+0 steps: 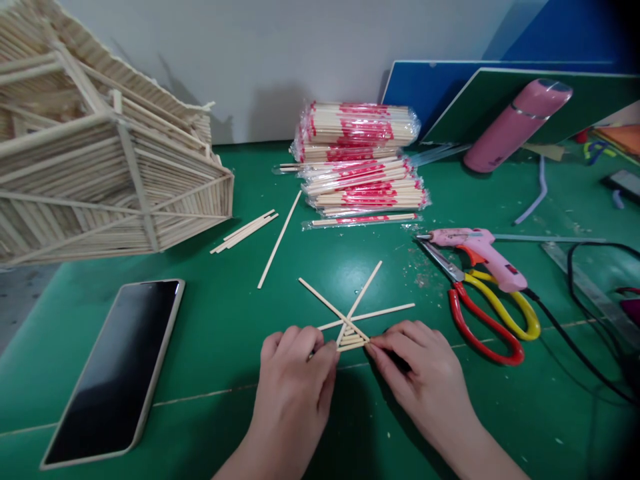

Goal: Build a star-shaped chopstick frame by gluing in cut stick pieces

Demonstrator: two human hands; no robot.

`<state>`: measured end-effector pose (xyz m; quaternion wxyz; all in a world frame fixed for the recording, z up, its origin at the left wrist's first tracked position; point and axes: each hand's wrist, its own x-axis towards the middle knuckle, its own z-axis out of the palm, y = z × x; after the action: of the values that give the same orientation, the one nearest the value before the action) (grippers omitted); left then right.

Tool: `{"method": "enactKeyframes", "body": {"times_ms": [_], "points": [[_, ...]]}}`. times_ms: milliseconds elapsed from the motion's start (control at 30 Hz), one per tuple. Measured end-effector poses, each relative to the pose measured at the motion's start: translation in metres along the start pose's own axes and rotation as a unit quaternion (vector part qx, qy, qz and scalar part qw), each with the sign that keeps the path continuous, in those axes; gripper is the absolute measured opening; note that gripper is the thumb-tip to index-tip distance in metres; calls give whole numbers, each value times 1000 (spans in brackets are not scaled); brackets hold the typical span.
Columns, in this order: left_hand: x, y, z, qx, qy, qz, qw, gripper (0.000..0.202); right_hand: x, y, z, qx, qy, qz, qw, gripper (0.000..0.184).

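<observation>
Head view: left hand (295,380), right hand (415,367) pinch crossed pale wooden sticks (353,313) from both sides, likely steadying them, beside red-and-yellow scissors (493,320).

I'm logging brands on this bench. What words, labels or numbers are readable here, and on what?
No text reads clearly.
Chopstick packs: red print, too blurred to read.
Ruler: marks too small to read.
Phone: dark screen, no text.
Sticks between left hand and right hand: bare.
</observation>
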<state>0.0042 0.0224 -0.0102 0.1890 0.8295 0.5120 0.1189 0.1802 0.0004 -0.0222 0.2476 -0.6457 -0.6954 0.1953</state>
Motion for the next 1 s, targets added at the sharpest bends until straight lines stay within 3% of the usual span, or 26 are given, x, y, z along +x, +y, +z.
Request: {"method": "enactKeyframes", "body": {"times_ms": [467,667,867,1000], "points": [[1,0,1,40,25,26,999,25,0,-2,-1,2,-9,6,1000,13],[-2,-6,-12,61,54,55,995,24,1,-4,-2,16,-3,6,1000,16],[-2,-9,-31,-32,141,27,989,15,-3,0,-13,99,73,15,992,14],[8,6,-42,-131,134,-14,982,14,1,25,-37,37,174,49,983,19]]}}
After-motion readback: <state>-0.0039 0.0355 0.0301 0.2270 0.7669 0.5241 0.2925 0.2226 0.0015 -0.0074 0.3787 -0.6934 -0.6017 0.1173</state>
